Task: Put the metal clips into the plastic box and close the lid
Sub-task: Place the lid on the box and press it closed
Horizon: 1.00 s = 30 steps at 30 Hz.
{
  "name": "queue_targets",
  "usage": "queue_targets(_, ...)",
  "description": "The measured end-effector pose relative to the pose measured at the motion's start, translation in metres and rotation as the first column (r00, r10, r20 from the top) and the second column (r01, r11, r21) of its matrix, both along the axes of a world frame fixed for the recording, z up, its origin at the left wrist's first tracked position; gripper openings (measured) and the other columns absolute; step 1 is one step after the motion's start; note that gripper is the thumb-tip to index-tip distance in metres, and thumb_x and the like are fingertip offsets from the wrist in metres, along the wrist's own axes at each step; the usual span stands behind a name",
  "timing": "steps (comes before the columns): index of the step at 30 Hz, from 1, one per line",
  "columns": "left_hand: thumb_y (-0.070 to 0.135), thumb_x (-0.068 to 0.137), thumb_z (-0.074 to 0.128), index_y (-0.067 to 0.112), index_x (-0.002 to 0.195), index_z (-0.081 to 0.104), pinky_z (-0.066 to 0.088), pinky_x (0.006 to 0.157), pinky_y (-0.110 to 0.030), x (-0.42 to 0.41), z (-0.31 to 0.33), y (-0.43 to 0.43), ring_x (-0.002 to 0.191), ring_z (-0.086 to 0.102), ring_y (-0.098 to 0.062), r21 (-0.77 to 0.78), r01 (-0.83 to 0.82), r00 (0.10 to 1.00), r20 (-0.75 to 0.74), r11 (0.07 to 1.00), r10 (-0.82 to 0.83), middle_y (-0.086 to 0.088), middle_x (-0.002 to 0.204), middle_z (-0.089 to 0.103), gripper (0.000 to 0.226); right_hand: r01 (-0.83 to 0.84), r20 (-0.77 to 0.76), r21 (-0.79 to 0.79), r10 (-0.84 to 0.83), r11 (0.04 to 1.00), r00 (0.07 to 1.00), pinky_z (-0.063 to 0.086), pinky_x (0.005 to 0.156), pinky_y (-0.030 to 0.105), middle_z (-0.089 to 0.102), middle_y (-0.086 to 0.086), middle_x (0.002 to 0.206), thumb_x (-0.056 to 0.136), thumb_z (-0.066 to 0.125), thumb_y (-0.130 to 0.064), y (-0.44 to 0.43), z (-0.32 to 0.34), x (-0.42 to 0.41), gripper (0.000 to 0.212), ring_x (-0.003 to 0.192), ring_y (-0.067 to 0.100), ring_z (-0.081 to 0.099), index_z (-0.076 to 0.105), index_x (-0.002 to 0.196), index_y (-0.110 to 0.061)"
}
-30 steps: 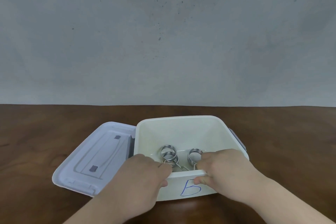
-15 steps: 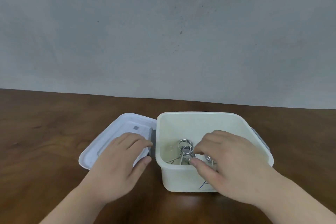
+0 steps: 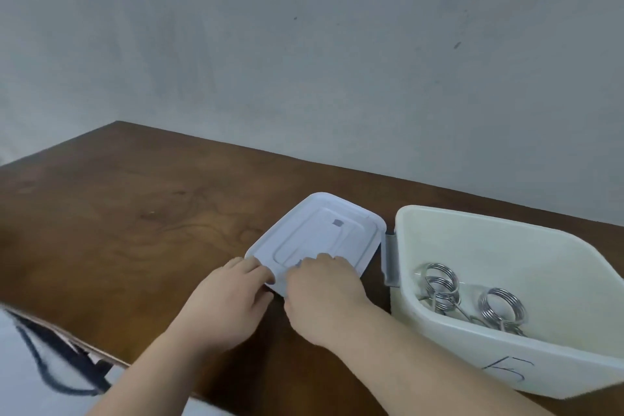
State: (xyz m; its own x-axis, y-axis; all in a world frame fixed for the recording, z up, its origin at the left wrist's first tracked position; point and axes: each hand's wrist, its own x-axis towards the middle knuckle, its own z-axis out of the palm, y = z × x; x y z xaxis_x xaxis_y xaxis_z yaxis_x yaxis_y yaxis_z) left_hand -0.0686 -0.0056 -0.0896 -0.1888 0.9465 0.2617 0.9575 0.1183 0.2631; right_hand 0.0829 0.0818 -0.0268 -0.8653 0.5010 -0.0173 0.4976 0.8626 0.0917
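Head view: right hand [image 3: 320, 290] left box [image 3: 439, 321], now both hands grip lid [image 3: 324, 233] w/ left hand [image 3: 229, 297].

One hand-drawn mark on the box

The plastic box [image 3: 506, 368] has a blue pen mark on its near wall. It looks like a letter, maybe a B, but part is cut off.

The near corner of the lid [image 3: 317, 240] is covered by both hands, the left hand [image 3: 224, 306] and the right hand [image 3: 326, 297]. The box [image 3: 506, 260] is cut off at the right edge. The clips [image 3: 469, 297] are partly hidden behind the box's near wall.
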Motion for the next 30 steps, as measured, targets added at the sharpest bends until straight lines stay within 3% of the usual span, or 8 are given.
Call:
queue_targets(8,0.036,0.093,0.052,0.037,0.104,0.059,0.038,0.075,-0.017,-0.020,-0.008,-0.007,0.095,0.046,-0.001,-0.029,-0.063,0.996,0.053,0.998,0.064,0.022,0.102,0.052,0.013,0.081,0.169,-0.046,-0.072,0.996,0.983,0.038,0.074,0.039,0.059,0.013,0.136,0.105,0.048,-0.034,0.017,-0.052,-0.034,0.032,0.111,0.032,0.059,0.061,0.127,-0.016)
queue_targets(14,0.034,0.091,0.058,0.036,0.097,0.062,0.043,0.071,-0.018,-0.026,0.003,-0.006,0.089,0.049,-0.002,0.004,-0.097,0.991,0.090,0.995,0.096,0.020,0.093,0.053,0.007,-0.021,0.288,-0.024,0.027,0.999,0.957,0.046,0.089,0.042,0.064,0.014,0.126,0.099,0.053,-0.006,0.013,-0.041,-0.037,0.027,0.117,0.034,0.057,0.063,0.124,-0.011)
queue_targets(16,0.028,0.088,0.064,0.031,0.096,0.065,0.043,0.070,-0.018,-0.029,0.015,-0.008,0.088,0.052,-0.003,0.083,-0.132,0.988,0.088,0.988,0.125,0.019,0.094,0.055,0.009,-0.063,0.226,0.036,0.054,0.997,0.973,0.049,0.086,0.042,0.063,0.014,0.121,0.099,0.056,-0.007,0.009,-0.028,-0.038,0.023,0.108,0.033,0.059,0.063,0.120,-0.012)
queue_targets(19,0.016,0.083,0.070,0.020,0.103,0.066,0.047,0.078,-0.028,-0.031,0.039,-0.007,0.095,0.054,-0.010,0.284,-0.164,0.985,0.095,0.945,0.142,0.009,0.103,0.059,0.021,-0.067,-0.018,0.106,0.069,0.992,0.997,0.051,0.069,0.038,0.058,0.013,0.114,0.098,0.059,-0.011,0.006,0.012,-0.032,0.018,0.092,0.028,0.060,0.063,0.116,-0.012)
queue_targets(22,0.021,0.086,0.069,0.015,0.121,0.059,0.044,0.097,-0.036,-0.023,0.058,0.004,0.118,0.044,-0.008,0.381,-0.145,0.988,0.104,0.913,0.114,0.001,0.126,0.056,0.037,-0.018,-0.252,0.048,0.030,0.999,0.967,0.060,0.074,0.043,0.056,0.012,0.114,0.096,0.064,-0.017,0.006,0.062,-0.015,0.022,0.094,0.030,0.066,0.059,0.117,-0.010)
queue_targets(24,0.043,0.091,0.057,0.021,0.134,0.049,0.037,0.106,-0.041,-0.013,0.067,0.014,0.134,0.034,-0.010,0.364,-0.123,0.989,0.122,0.923,0.084,0.003,0.143,0.045,0.049,0.087,-0.546,-0.146,-0.154,0.985,0.823,0.059,0.066,0.036,0.058,0.000,0.096,0.099,0.056,-0.032,0.010,0.092,0.006,0.015,0.080,0.020,0.067,0.055,0.095,-0.018)
queue_targets(26,0.065,0.090,0.040,0.035,0.143,0.036,0.031,0.111,-0.045,-0.002,0.074,0.027,0.144,0.018,-0.010,0.310,-0.109,0.986,0.156,0.945,0.063,0.009,0.156,0.027,0.060,0.146,-0.697,-0.356,-0.366,0.923,0.617,0.046,0.053,0.029,0.054,-0.007,0.072,0.094,0.059,-0.036,0.022,0.113,0.030,0.029,0.061,0.011,0.056,0.048,0.073,-0.021)
queue_targets(30,0.080,0.087,0.022,0.055,0.144,0.013,0.020,0.117,-0.047,0.024,0.080,0.055,0.144,-0.010,-0.001,0.244,-0.013,0.981,0.191,0.970,-0.035,0.018,0.160,-0.002,0.063,-0.040,-0.701,-0.707,-0.694,0.706,0.164,0.032,0.057,0.034,0.049,-0.001,0.059,0.073,0.067,-0.027,0.064,0.128,0.099,0.027,0.057,0.018,0.042,0.049,0.069,-0.006)
